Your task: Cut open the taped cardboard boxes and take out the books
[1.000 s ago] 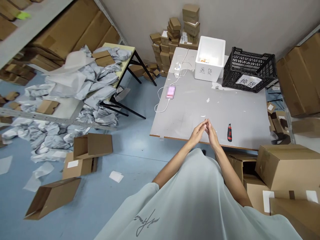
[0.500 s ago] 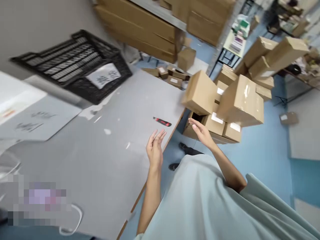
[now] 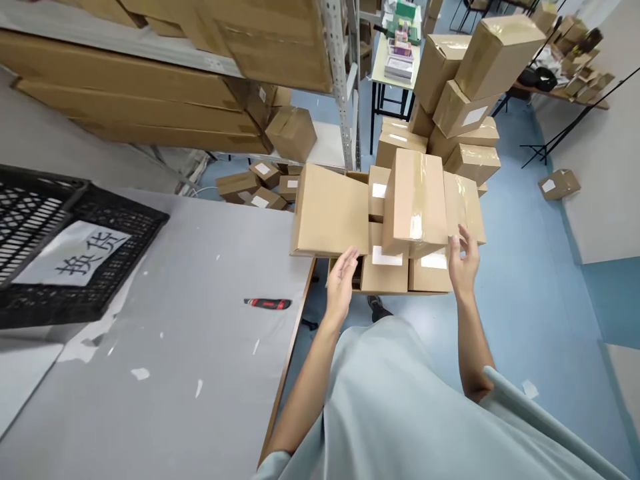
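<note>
My left hand [image 3: 341, 285] is open with its fingers stretched out, by the lower right corner of a plain carton [image 3: 333, 210] that overlaps the table corner. Whether it touches the carton I cannot tell. My right hand [image 3: 463, 263], open and slightly curled, is in front of a smaller taped carton [image 3: 464, 203]. Between the hands a large carton sealed with clear tape [image 3: 413, 197] rests on top of labelled cartons [image 3: 385, 270]. On the grey table lies a black and red utility knife [image 3: 268, 304]. Neither hand holds anything.
A black plastic crate [image 3: 135, 213] with a paper sign stands on the table [image 3: 210, 393] at left. Metal shelving [image 3: 345, 87] with long cartons is behind. More cartons [image 3: 470, 100] are stacked beyond the pile. The blue floor [image 3: 540, 313] extends to the right.
The view has turned right toward the carton pile. Both hands have moved from the table edge to the pile and spread apart. The utility knife stays on the table.
</note>
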`<state>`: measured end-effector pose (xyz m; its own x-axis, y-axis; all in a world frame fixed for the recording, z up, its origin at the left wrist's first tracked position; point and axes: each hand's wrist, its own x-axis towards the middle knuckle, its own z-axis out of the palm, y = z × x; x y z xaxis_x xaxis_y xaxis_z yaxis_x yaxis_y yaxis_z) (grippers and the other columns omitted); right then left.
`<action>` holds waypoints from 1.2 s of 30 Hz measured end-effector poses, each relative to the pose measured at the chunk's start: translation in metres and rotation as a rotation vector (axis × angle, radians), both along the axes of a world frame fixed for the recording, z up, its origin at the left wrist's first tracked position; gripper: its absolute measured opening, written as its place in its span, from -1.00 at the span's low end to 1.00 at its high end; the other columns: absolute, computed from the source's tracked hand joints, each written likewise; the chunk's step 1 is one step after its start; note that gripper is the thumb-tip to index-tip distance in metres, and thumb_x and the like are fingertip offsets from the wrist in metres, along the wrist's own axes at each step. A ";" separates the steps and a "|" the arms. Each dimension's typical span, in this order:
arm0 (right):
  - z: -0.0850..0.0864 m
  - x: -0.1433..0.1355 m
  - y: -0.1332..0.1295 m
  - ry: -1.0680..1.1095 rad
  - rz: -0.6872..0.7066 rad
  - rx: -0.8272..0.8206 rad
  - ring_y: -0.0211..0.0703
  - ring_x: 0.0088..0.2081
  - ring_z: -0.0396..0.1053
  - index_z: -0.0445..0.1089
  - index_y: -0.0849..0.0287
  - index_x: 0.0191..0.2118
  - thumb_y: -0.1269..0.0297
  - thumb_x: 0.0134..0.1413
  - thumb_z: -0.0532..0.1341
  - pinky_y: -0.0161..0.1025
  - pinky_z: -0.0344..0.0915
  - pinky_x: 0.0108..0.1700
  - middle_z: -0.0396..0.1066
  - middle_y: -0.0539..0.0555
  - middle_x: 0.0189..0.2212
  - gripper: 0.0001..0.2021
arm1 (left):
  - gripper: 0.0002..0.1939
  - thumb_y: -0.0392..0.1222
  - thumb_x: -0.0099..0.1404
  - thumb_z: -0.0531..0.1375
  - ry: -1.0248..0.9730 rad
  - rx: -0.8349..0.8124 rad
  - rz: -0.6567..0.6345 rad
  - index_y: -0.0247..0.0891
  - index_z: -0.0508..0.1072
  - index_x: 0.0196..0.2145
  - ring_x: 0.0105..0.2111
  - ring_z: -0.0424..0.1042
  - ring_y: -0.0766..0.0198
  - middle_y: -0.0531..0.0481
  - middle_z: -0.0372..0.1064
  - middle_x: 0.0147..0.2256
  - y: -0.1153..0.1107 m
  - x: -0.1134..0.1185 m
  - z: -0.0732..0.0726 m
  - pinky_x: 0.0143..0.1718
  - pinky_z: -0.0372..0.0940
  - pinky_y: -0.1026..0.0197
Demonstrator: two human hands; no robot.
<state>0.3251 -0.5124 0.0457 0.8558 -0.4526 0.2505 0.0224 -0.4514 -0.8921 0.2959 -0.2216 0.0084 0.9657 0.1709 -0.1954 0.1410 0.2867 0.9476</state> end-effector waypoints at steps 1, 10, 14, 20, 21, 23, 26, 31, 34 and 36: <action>-0.008 0.019 -0.013 0.045 -0.010 0.031 0.29 0.47 0.42 0.47 0.15 0.46 -0.39 0.41 0.24 0.35 0.31 0.53 0.43 0.38 0.47 -0.19 | -0.35 0.28 0.44 0.39 0.028 0.024 -0.032 -0.13 0.59 0.32 0.53 0.35 -0.14 -0.23 0.45 0.45 -0.013 0.020 -0.003 0.61 0.18 -0.22; -0.037 0.081 -0.014 0.263 0.246 0.178 0.21 0.62 0.23 0.12 0.08 0.69 -0.36 0.49 0.19 0.27 0.10 0.66 0.22 0.26 0.62 -0.09 | -0.33 0.18 0.53 0.30 0.091 0.095 -0.279 -0.16 0.51 0.45 0.61 0.19 -0.18 -0.14 0.32 0.54 -0.088 0.146 0.004 0.66 0.08 -0.16; -0.001 0.072 0.007 0.233 0.270 0.129 0.23 0.63 0.20 0.08 0.08 0.71 -0.30 0.54 0.17 0.28 0.13 0.66 0.19 0.24 0.64 -0.13 | -0.37 0.24 0.58 0.22 0.020 0.134 -0.220 -0.07 0.53 0.45 0.62 0.18 -0.13 -0.01 0.41 0.49 -0.078 0.134 0.028 0.67 0.05 -0.12; 0.094 0.042 0.065 0.046 0.416 -0.125 0.26 0.62 0.20 0.15 -0.06 0.68 -0.04 0.59 0.25 0.39 0.17 0.63 0.26 0.18 0.60 -0.29 | -0.36 0.28 0.65 0.16 -0.096 0.107 0.020 -0.08 0.50 0.48 0.62 0.18 -0.16 -0.02 0.47 0.45 -0.021 0.065 0.104 0.67 0.09 -0.12; 0.109 0.036 0.079 0.003 0.462 -0.167 0.28 0.62 0.20 0.14 -0.09 0.68 -0.02 0.58 0.27 0.42 0.18 0.62 0.25 0.17 0.61 -0.29 | -0.36 0.28 0.65 0.15 -0.102 0.100 0.090 -0.07 0.50 0.48 0.62 0.17 -0.16 -0.01 0.47 0.45 -0.009 0.048 0.116 0.67 0.10 -0.13; 0.133 0.024 0.112 -0.079 0.564 -0.227 0.33 0.63 0.18 0.15 -0.11 0.68 0.00 0.57 0.29 0.47 0.20 0.60 0.25 0.17 0.61 -0.28 | -0.36 0.30 0.65 0.15 -0.096 0.093 0.250 -0.03 0.49 0.49 0.63 0.15 -0.17 0.01 0.47 0.45 0.016 0.011 0.136 0.66 0.12 -0.15; 0.153 0.002 0.172 -0.146 0.770 -0.233 0.32 0.62 0.20 0.14 -0.10 0.68 0.02 0.58 0.27 0.48 0.22 0.59 0.29 0.17 0.58 -0.29 | -0.35 0.29 0.62 0.23 -0.068 0.099 0.495 0.00 0.46 0.50 0.65 0.09 -0.22 -0.03 0.48 0.43 0.057 -0.053 0.154 0.66 0.13 -0.21; 0.125 -0.041 0.301 -0.044 1.215 -0.089 0.20 0.61 0.23 0.07 -0.07 0.71 -0.03 0.63 0.20 0.31 0.26 0.60 0.26 0.18 0.60 -0.29 | -0.29 0.23 0.57 0.33 -0.019 0.200 0.833 -0.01 0.40 0.54 0.60 0.19 -0.24 -0.09 0.46 0.45 0.138 -0.161 0.137 0.61 0.22 -0.20; 0.065 -0.069 0.386 0.085 1.422 0.024 0.14 0.61 0.24 0.10 -0.04 0.69 -0.13 0.61 0.20 0.25 0.22 0.63 0.26 0.19 0.61 -0.27 | -0.31 0.27 0.62 0.25 0.074 0.342 0.993 -0.03 0.37 0.55 0.51 0.37 -0.16 -0.10 0.47 0.44 0.192 -0.215 0.090 0.57 0.27 -0.16; 0.016 -0.087 0.437 0.203 1.542 0.120 0.12 0.60 0.26 0.14 -0.01 0.68 -0.23 0.56 0.22 0.19 0.22 0.64 0.26 0.19 0.61 -0.21 | -0.30 0.29 0.64 0.21 0.176 0.405 1.068 -0.05 0.36 0.55 0.44 0.47 -0.14 -0.13 0.51 0.41 0.225 -0.243 0.050 0.51 0.34 -0.17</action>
